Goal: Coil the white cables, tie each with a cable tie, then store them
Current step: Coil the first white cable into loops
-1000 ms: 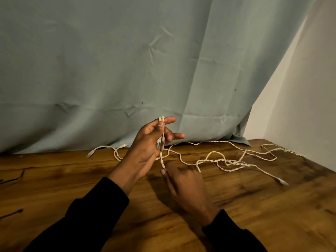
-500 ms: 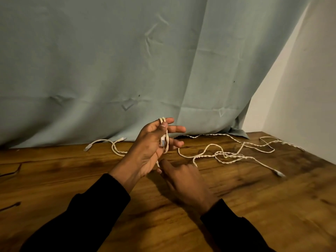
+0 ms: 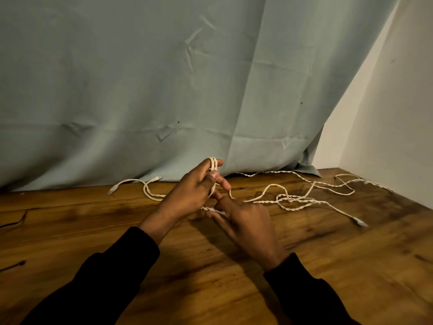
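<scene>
White twisted cables (image 3: 295, 199) lie tangled across the wooden table (image 3: 210, 266), trailing to the right with a plug end (image 3: 359, 222) near the front. My left hand (image 3: 192, 193) is raised above the table and grips a few loops of white cable (image 3: 212, 165) between thumb and fingers. My right hand (image 3: 243, 221) sits just below and to the right, its fingers pinching the strand (image 3: 212, 209) that runs down from the loops. Another cable end with two connectors (image 3: 131, 184) lies left of my left hand.
A pale green cloth (image 3: 140, 90) hangs behind the table down to its back edge. A white wall (image 3: 386, 125) closes the right side. Dark thin pieces (image 3: 14, 266) lie at the table's left edge.
My left hand has tilted lower and another turn of cable lies round its fingers. My right hand has moved up close under it, drawing the strand in; the loose cable on the right shifted slightly.
</scene>
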